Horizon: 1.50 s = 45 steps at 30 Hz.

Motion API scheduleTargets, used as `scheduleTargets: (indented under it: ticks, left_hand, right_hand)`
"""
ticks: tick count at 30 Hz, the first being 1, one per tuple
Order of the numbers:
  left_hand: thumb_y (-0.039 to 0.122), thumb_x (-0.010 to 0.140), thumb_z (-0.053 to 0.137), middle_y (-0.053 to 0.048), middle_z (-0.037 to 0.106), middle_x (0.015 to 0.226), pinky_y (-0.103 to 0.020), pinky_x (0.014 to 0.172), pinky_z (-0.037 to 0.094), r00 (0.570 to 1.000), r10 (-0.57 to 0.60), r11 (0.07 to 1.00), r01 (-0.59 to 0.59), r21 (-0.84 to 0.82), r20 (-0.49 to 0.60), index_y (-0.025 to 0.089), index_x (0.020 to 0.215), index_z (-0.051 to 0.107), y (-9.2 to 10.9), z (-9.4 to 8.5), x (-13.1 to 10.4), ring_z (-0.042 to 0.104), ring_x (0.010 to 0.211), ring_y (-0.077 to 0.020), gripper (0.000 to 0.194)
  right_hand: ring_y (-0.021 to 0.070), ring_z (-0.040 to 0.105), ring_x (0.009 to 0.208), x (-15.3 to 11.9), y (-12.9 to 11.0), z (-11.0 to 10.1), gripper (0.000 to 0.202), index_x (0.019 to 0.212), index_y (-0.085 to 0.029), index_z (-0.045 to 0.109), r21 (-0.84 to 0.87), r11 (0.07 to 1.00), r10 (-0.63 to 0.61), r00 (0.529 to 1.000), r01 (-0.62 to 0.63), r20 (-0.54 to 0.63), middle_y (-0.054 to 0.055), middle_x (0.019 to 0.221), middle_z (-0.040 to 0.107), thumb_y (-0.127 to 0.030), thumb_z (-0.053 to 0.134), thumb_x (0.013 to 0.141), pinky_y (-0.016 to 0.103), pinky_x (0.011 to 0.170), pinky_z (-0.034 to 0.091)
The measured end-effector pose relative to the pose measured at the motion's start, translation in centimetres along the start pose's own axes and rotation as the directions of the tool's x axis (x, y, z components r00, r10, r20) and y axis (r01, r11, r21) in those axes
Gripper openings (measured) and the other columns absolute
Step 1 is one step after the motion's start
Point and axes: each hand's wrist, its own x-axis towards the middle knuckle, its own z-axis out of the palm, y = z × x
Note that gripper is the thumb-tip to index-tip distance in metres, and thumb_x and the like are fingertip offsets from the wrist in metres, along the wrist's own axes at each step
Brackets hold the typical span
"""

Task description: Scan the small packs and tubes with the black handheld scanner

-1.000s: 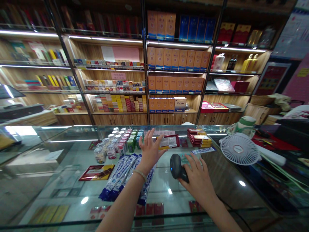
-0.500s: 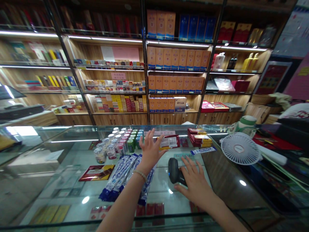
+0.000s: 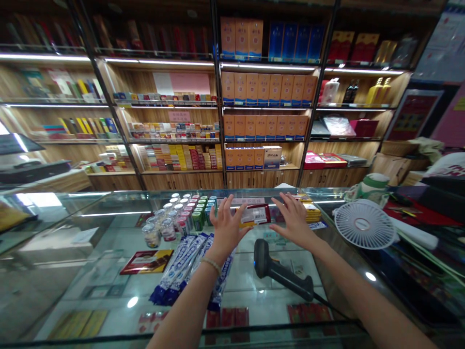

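Observation:
On the glass counter (image 3: 119, 310) lies a flat red and yellow packet (image 3: 255, 214) with a barcode label facing up. My left hand (image 3: 227, 228) is at its left end, fingers spread; whether it touches the packet I cannot tell. To the packet's right is my right hand (image 3: 293, 218), also open and holding nothing. A black barcode scanner (image 3: 281, 274) rests on the glass below my right hand, its cable running right. Blue and white long wrappers (image 3: 183, 266) lie partly behind my left forearm. A red chocolate bar packet (image 3: 146, 261) is left of them.
Several small jars and tubs (image 3: 169, 228) stand in rows left of my hands. A stack of red and yellow packets (image 3: 312, 212) is partly hidden behind my right hand. At right are a white fan (image 3: 363, 224) and a green-white bottle (image 3: 374, 186). Stocked shelves (image 3: 265, 109) line the back.
My right hand has moved up and away from the scanner to the right side of the barcoded packet, uncovering the scanner's handle. My left hand has stayed nearly in place.

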Motion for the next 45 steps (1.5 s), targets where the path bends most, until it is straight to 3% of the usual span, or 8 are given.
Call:
scheduleTargets:
  ticks: [4, 8, 23, 32, 35, 40, 45]
  left_hand:
    - [0.051, 0.065, 0.089, -0.017, 0.036, 0.162, -0.064, 0.12, 0.012, 1.0, 0.0, 1.0, -0.001, 0.013, 0.009, 0.036, 0.138, 0.059, 0.0, 0.1, -0.1, 0.033, 0.148, -0.0394, 0.081]
    - [0.051, 0.063, 0.09, -0.017, 0.036, 0.162, -0.065, 0.12, 0.012, 0.999, 0.011, 1.0, -0.012, 0.019, 0.034, 0.036, 0.138, 0.059, 0.2, 0.1, -0.2, 0.033, 0.148, -0.0394, 0.083]
    - [0.051, 0.067, 0.087, -0.016, 0.036, 0.162, -0.063, 0.12, 0.012, 0.996, 0.054, 0.998, -0.056, 0.023, 0.067, 0.036, 0.139, 0.059, 0.9, 0.3, -0.2, 0.032, 0.148, -0.0393, 0.079]
    - [0.057, 0.072, 0.082, -0.018, 0.027, 0.166, -0.064, 0.119, 0.013, 0.996, 0.012, 0.999, -0.016, 0.043, 0.088, 0.037, 0.151, 0.046, 1.2, 0.3, 0.0, 0.026, 0.151, -0.0404, 0.089]
    - [0.057, 0.077, 0.078, -0.017, 0.028, 0.166, -0.064, 0.119, 0.013, 0.998, 0.001, 1.0, -0.002, 0.019, 0.057, 0.037, 0.145, 0.054, 1.5, 0.0, 0.0, 0.026, 0.151, -0.0393, 0.075]
    - [0.051, 0.085, 0.071, -0.012, 0.037, 0.162, -0.066, 0.119, 0.012, 0.999, -0.016, 0.999, 0.018, -0.042, 0.027, 0.036, 0.118, 0.073, 2.5, -0.5, 0.1, 0.028, 0.15, -0.038, 0.037]
    - [0.051, 0.086, 0.069, -0.01, 0.041, 0.16, -0.069, 0.118, 0.012, 0.999, -0.008, 0.997, 0.011, -0.078, 0.038, 0.034, 0.11, 0.075, 3.7, -0.7, 0.1, 0.03, 0.149, -0.038, 0.03]
  right_hand:
    - [0.0323, 0.022, 0.152, -0.3, 1.3, 3.2, 0.078, 0.154, -0.024, 0.038, 0.048, 0.999, 0.006, 0.999, -0.004, -0.039, 0.015, 0.162, 0.032, -0.055, 0.064, 0.088, 0.055, 0.119, 0.021]
    - [0.0327, 0.027, 0.15, -1.3, 1.5, 4.6, 0.078, 0.153, -0.028, 0.038, 0.055, 0.998, 0.009, 0.996, -0.005, -0.088, 0.014, 0.16, 0.035, -0.053, 0.067, 0.086, 0.056, 0.118, 0.02]
    - [0.034, 0.032, 0.146, -1.2, 0.6, 3.3, 0.065, 0.14, -0.026, 0.052, 0.044, 0.998, -0.027, 0.989, 0.034, -0.144, 0.014, 0.157, 0.04, -0.047, 0.073, 0.082, 0.053, 0.116, 0.021]
    - [0.034, 0.03, 0.147, -0.9, 0.0, 1.9, 0.059, 0.128, -0.021, 0.057, 0.003, 0.998, -0.063, 0.966, 0.066, -0.252, 0.017, 0.156, 0.041, -0.051, 0.073, 0.079, 0.055, 0.118, 0.016]
    - [0.0341, 0.03, 0.147, -0.8, -0.3, 1.6, 0.057, 0.126, -0.019, 0.057, -0.035, 0.998, -0.064, 0.956, 0.056, -0.285, 0.019, 0.156, 0.042, -0.049, 0.072, 0.08, 0.056, 0.119, 0.014]
    - [0.035, 0.032, 0.146, -0.7, -0.7, 1.3, 0.057, 0.126, -0.017, 0.056, -0.078, 0.994, -0.098, 0.939, 0.076, -0.329, 0.021, 0.155, 0.043, -0.049, 0.07, 0.081, 0.056, 0.12, 0.013]
    - [0.0347, 0.034, 0.145, -0.7, -1.5, 1.0, 0.056, 0.127, -0.015, 0.055, -0.104, 0.981, -0.192, 0.906, 0.164, -0.377, 0.022, 0.151, 0.046, -0.05, 0.065, 0.085, 0.056, 0.121, 0.015]
